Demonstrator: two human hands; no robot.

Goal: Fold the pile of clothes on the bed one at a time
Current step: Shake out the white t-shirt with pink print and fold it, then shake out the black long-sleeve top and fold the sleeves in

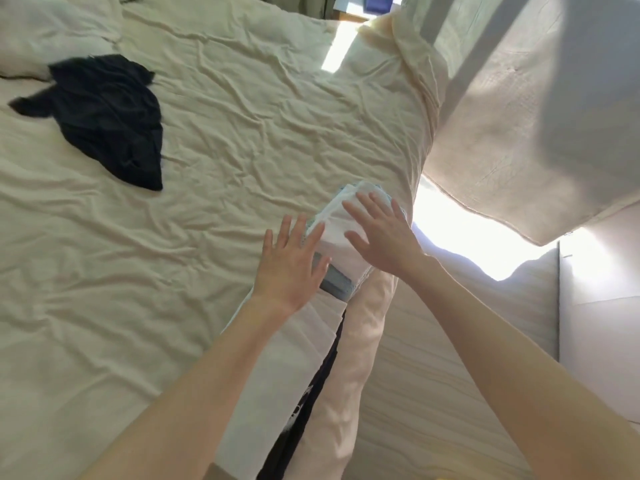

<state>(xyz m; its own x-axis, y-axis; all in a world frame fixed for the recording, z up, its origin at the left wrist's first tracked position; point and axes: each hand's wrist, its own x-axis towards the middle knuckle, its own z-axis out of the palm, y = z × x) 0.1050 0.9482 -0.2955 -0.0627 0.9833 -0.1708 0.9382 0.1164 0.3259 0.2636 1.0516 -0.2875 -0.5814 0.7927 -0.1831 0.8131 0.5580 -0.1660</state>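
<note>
A folded white garment with pale blue lace trim [337,220] lies at the right edge of the bed, on top of a stack of folded clothes [311,341] in white, grey and pink. My right hand [381,233] lies flat on the white garment, fingers spread. My left hand [291,265] rests open against its left side, over a grey folded piece [337,284]. A crumpled dark navy garment [110,116] lies unfolded at the far left of the bed.
The bed is covered by a wrinkled cream sheet [225,133]. A white pillow [41,32] sits at the top left. A beige curtain [536,116] hangs at the right, with bright sunlight on the floor below it. The mattress side [433,393] drops off beside the stack.
</note>
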